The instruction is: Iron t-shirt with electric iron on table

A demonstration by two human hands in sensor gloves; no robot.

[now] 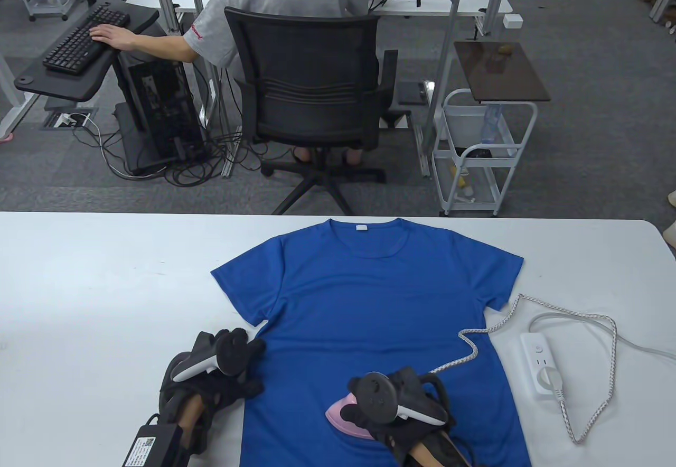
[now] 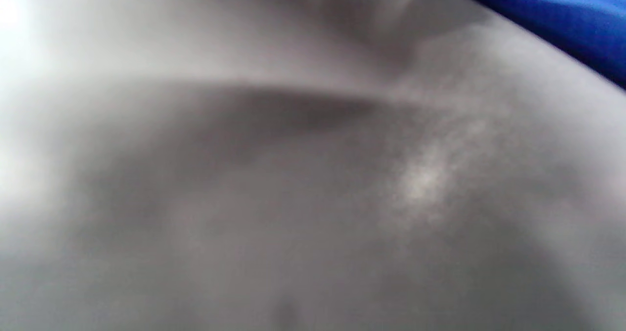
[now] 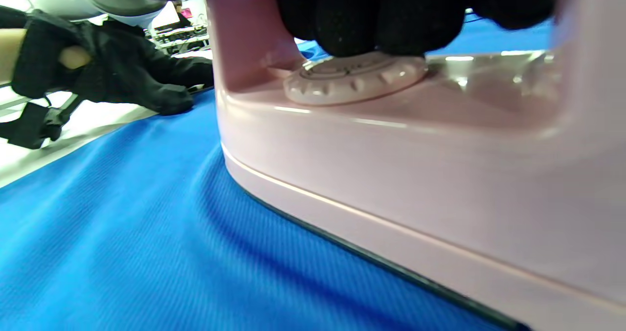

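T-shirt (image 1: 369,319): blue, spread flat, lower centre of the table view, collar toward the far table edge.
Iron (image 1: 351,418): pink, soleplate down on the shirt's lower body, bottom centre of frame.
Right hand (image 1: 393,401): wrapped around the iron's handle; fingers (image 3: 381,18) curl over the dial in the right wrist view.
Left hand (image 1: 222,369): spread flat, fingertips on the shirt's lower-left side edge, palm on the table (image 1: 105,277).
Cord (image 1: 528,340): runs right across the hem area to the power strip (image 1: 541,364).
Technique (judgement): hold the fabric taut with the left hand, glide the iron away from it, avoid lingering, keep the cord off the cloth.
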